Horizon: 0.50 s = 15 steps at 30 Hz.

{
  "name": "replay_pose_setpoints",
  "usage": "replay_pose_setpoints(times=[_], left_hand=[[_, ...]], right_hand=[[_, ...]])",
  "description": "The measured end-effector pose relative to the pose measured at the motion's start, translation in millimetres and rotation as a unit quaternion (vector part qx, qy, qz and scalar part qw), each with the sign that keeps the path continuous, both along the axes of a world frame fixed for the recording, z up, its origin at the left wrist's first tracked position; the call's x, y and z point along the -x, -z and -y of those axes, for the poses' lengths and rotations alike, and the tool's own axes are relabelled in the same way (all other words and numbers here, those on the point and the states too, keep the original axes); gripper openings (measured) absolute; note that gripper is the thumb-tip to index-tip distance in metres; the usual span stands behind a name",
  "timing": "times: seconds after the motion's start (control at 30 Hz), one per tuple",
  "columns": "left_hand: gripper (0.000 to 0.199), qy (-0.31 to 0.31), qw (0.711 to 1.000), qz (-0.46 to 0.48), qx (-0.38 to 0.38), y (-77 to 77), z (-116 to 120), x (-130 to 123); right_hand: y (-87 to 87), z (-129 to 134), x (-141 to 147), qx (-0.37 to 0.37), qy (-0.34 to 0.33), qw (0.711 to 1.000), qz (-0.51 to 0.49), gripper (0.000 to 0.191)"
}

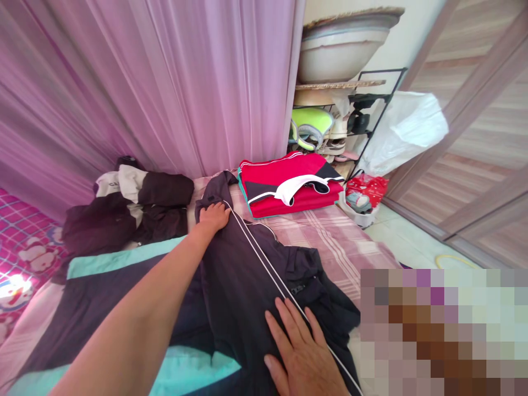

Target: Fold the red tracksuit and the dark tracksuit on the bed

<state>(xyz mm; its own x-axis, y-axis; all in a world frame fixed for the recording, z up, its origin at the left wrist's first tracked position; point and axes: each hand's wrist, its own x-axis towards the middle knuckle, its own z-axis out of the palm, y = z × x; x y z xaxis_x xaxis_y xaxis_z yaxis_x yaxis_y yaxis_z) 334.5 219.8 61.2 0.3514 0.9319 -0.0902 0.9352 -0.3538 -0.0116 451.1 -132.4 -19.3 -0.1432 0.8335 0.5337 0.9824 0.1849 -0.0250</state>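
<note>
Dark trousers with white side stripes (235, 275) lie stretched out on a plaid sheet (330, 236). My left hand (215, 215) rests on their far end, fingers bent slightly against the cloth; whether it pinches any is unclear. Nearer to me, my right hand (299, 346) lies flat on the trousers with its fingers spread, beside the stripes. Under and left of the trousers is a dark and turquoise garment (124, 275). Beyond them sits a folded red stack of clothes (284, 187) with a white collar on top.
Dark and white clothes (124, 203) are heaped at the left by a pink curtain (185, 82). A shoe rack (371, 99) with a large basin (342, 49) above stands at the back, beside a white bag (406, 129). Pixel blocks cover the lower right.
</note>
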Motion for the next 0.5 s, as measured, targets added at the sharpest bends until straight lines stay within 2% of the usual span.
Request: replay_pose_setpoints(times=[0.07, 0.1, 0.2, 0.27, 0.3, 0.37, 0.43, 0.5], left_hand=[[0.056, 0.035, 0.999, 0.014, -0.021, -1.6, 42, 4], [0.057, 0.088, 0.994, 0.035, -0.049, 1.2, 69, 10], [0.059, 0.229, 0.969, 0.075, -0.060, 20.9, 155, 36], [0.060, 0.290, 0.952, 0.083, -0.051, 36.4, 197, 55], [0.060, 0.299, 0.949, 0.086, -0.047, 42.7, 210, 62], [0.059, 0.293, 0.951, 0.089, -0.041, 49.9, 221, 69], [0.057, 0.279, 0.956, 0.084, -0.027, 49.0, 218, 67], [0.055, 0.272, 0.959, 0.080, -0.008, 41.7, 214, 63]], right_hand=[[-2.1, 2, 2, 0.019, 0.005, 1.000, -0.016, 0.049], [-3.9, 3, 3, 0.032, 0.008, 0.999, -0.023, 0.050], [-11.9, 7, 4, 0.082, 0.017, 0.995, -0.047, 0.049], [-19.1, 7, 5, 0.117, 0.021, 0.991, -0.063, 0.049], [-22.8, 6, 4, 0.132, 0.021, 0.989, -0.070, 0.049], [-30.5, 4, 4, 0.156, 0.021, 0.984, -0.080, 0.049], [-38.0, 3, 5, 0.166, 0.019, 0.982, -0.086, 0.047], [-44.4, 5, 6, 0.153, 0.008, 0.985, -0.083, 0.044]])
